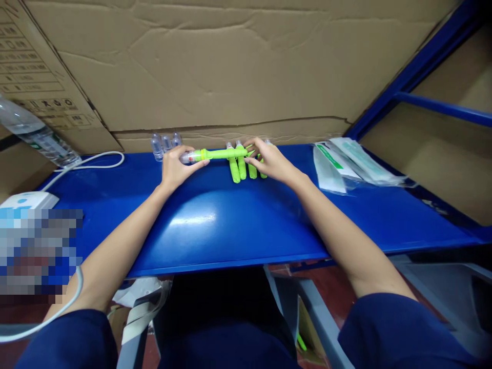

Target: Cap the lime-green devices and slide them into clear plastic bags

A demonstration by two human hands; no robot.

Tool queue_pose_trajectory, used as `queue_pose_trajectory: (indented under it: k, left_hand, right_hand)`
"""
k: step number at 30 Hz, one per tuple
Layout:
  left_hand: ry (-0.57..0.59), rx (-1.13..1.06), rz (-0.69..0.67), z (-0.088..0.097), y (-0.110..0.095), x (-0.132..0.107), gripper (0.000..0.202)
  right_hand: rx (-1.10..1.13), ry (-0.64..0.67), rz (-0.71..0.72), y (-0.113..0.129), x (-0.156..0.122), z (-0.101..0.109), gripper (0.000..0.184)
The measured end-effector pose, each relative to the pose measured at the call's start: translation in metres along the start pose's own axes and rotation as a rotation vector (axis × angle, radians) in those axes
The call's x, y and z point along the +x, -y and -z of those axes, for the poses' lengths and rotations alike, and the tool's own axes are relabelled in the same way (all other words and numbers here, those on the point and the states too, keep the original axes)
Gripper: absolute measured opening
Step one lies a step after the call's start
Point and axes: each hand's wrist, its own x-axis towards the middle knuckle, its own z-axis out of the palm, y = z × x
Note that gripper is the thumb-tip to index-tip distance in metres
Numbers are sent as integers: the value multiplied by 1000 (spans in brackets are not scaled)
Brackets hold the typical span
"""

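Note:
Both my hands hold one lime-green tube with a clear vial at its left end (pixel 215 154), lying crosswise just above the blue shelf (pixel 215 225). My left hand (pixel 177 168) pinches the vial end. My right hand (pixel 269 160) grips the tube's right end with curled fingers. Under it, several more green tubes with clear vials (pixel 242 168) lie side by side on the shelf, touching my right fingers.
Three small clear vials (pixel 166 143) stand at the back by the cardboard wall (pixel 230 66). Sealed clear and white packets (pixel 346 164) lie to the right. A water bottle (pixel 34 134), a white cable (pixel 96 161) and a white device (pixel 26 200) are at left.

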Motion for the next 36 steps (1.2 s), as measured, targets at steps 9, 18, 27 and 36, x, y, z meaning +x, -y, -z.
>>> queue_pose_trajectory:
  k: [9, 18, 27, 36]
  left_hand:
    - [16, -1, -22, -4, -14, -6, 45]
    - [-9, 59, -84, -6, -23, -9, 49]
    - [115, 237, -118, -4, -26, -10, 52]
    - [158, 313, 68, 2, -23, -6, 59]
  right_hand:
    - [-51, -54, -6, 1, -1, 11, 22]
    - [99, -12, -147, 7, -2, 3, 67]
    - [473, 82, -382, 3, -1, 2, 66]
    - [301, -2, -103, 10, -3, 7, 39]
